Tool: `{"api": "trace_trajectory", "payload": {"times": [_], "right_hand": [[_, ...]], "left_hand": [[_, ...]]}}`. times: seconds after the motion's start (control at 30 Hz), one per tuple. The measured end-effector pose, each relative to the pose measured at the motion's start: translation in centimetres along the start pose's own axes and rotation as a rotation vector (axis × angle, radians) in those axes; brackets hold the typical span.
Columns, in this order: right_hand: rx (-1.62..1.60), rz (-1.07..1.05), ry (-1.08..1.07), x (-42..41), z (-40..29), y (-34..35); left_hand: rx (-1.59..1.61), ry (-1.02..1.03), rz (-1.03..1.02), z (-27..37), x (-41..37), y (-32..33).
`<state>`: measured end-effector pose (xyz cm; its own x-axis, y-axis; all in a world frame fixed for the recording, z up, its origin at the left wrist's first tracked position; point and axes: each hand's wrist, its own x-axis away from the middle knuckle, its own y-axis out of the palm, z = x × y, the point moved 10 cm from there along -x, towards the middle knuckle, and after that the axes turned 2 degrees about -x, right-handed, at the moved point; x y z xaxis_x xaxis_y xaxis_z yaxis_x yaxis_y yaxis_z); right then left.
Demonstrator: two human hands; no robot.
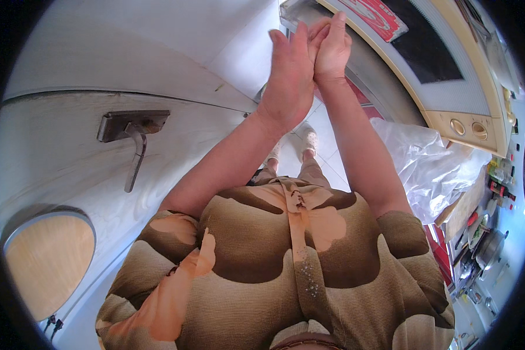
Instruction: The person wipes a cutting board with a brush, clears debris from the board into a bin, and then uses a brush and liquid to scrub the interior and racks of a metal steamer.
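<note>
In the upper middle of the head view, my left hand (288, 81) and my right hand (334, 52) are raised before me with their palms against each other. The left hand has its thumb standing apart from its fingers. Both thumbs point away from me. The right hand's fingers partly overlap those of the left, so how far they are curled is hidden. I see no object between the palms. Just beyond and to the right of the hands lies a cream-framed microwave oven (459, 107) with two knobs, and a red printed item (376, 17) is against its front.
On the left are a white door (61, 144) with a metal lever handle (136, 157) and a round wooden board (50, 262). A clear plastic bag (420, 166), wooden cutting boards (466, 210), a metal pot (491, 249) and several bottles (501, 189) crowd the right. Below is tiled floor (332, 164).
</note>
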<state>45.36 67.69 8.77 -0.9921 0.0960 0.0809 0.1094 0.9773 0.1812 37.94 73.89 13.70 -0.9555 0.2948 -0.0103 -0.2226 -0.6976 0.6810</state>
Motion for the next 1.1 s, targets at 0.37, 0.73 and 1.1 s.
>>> {"api": "trace_trajectory", "payload": {"times": [0.37,0.73,1.1], "right_hand": [[-0.5,-0.066,0.381,1.8,6.5,2.4],[0.176,-0.271,-0.317,5.3,-3.3,3.3],[0.063,-0.23,0.65,6.8,21.3,2.2]], "left_hand": [[-0.471,-0.043,0.264,-5.7,-4.2,-8.3],[0.093,-0.2,0.317,-7.6,-3.2,-13.3],[0.259,-0.275,0.916,-8.1,10.8,-23.0]]}}
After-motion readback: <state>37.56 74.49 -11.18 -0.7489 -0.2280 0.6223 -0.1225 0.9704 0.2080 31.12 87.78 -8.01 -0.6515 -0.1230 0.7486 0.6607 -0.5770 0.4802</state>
